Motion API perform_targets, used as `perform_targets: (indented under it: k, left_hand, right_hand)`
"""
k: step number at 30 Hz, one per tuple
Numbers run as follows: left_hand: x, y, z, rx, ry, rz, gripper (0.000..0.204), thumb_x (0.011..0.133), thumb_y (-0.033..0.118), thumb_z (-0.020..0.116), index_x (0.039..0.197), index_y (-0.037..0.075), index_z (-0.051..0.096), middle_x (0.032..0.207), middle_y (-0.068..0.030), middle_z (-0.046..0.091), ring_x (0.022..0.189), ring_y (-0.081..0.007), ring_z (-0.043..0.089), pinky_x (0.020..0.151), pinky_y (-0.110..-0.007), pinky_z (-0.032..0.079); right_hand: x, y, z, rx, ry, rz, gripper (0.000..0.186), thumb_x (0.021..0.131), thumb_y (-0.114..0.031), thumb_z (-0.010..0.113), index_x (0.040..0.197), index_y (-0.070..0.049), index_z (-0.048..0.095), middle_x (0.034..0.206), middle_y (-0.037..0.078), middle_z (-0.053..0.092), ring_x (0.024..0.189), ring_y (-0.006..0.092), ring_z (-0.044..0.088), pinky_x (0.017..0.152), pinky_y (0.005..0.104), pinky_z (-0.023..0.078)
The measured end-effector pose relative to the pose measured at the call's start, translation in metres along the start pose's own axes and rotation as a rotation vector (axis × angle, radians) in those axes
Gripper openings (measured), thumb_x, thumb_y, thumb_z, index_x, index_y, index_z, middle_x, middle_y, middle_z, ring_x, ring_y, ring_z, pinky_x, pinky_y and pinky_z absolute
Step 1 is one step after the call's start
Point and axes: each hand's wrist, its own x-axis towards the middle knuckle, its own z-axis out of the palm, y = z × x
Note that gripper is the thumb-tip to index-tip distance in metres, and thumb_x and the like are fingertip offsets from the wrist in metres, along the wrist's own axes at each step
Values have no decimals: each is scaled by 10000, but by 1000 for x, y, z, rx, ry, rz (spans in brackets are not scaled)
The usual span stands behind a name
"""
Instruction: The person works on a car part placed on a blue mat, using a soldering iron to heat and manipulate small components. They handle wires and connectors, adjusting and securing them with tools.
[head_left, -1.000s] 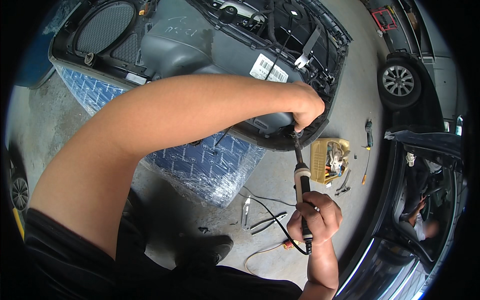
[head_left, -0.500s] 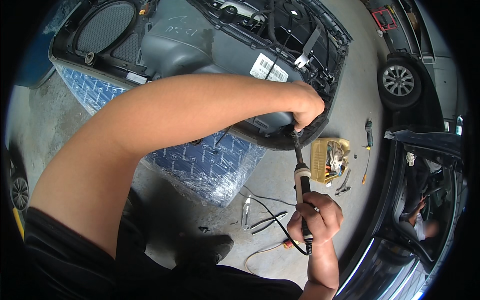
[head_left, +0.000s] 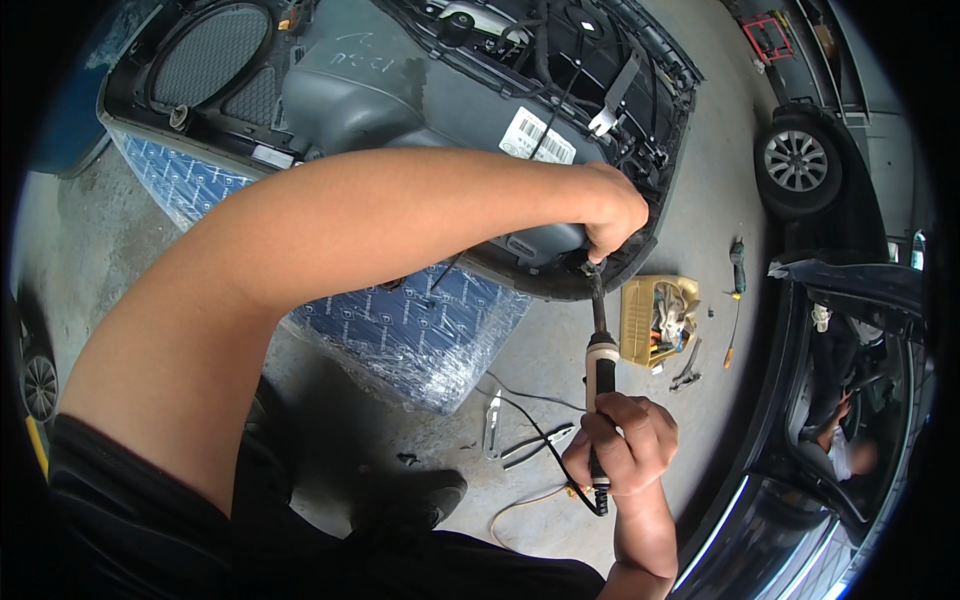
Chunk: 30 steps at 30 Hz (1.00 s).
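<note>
A dark grey car door trim panel (head_left: 350, 100) lies with its inner side up, with a speaker grille at the far left. My left arm stretches across it to the right end. There my left hand (head_left: 615, 212) is closed at the panel's edge, its fingertips bent down; what they pinch is hidden. My right hand (head_left: 628, 445) is wrapped round the black and beige handle of a corded soldering iron (head_left: 601, 375). The iron points away from me, and its metal shaft reaches the panel's rim right below my left fingertips. The very tip is hard to make out.
Blue plastic-wrapped padding (head_left: 420, 340) supports the panel. A yellow basket (head_left: 637, 325) of tools stands right of the iron. On the floor lie pliers (head_left: 540, 446), a utility knife (head_left: 492, 425) and a power screwdriver (head_left: 738, 265). At right, a person sits in a dark car (head_left: 800, 520).
My right hand and the iron's handle have swung slightly left, so the iron stands more upright in the picture. My left hand stays in place.
</note>
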Motion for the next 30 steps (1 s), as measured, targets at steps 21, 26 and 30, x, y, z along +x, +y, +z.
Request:
perform_targets:
  k: [21,26,30]
  left_hand:
    - [0,-1,0,-15,6,-3,490,700,283,848,1124,74,723,1111,-95,718,1028,-315,676,827,-468,537]
    - [1,-1,1,-11,5,10,485,700,283,846,1121,75,725,1108,-95,719,1026,-314,677,826,-469,537]
    - [0,-1,1,0,6,0,483,701,282,845,1121,76,726,1111,-94,719,1031,-309,677,828,-464,538]
  right_hand:
    - [-2,4,6,10,16,-51,229,508,-136,647,720,-57,616,818,65,630,517,152,517,441,251,425]
    - [-2,3,1,18,5,-25,249,484,-128,637,725,-65,619,824,60,638,517,156,510,441,254,424]
    - [-1,3,1,38,15,-21,244,488,-126,634,724,-67,619,824,59,638,517,158,511,442,256,426]
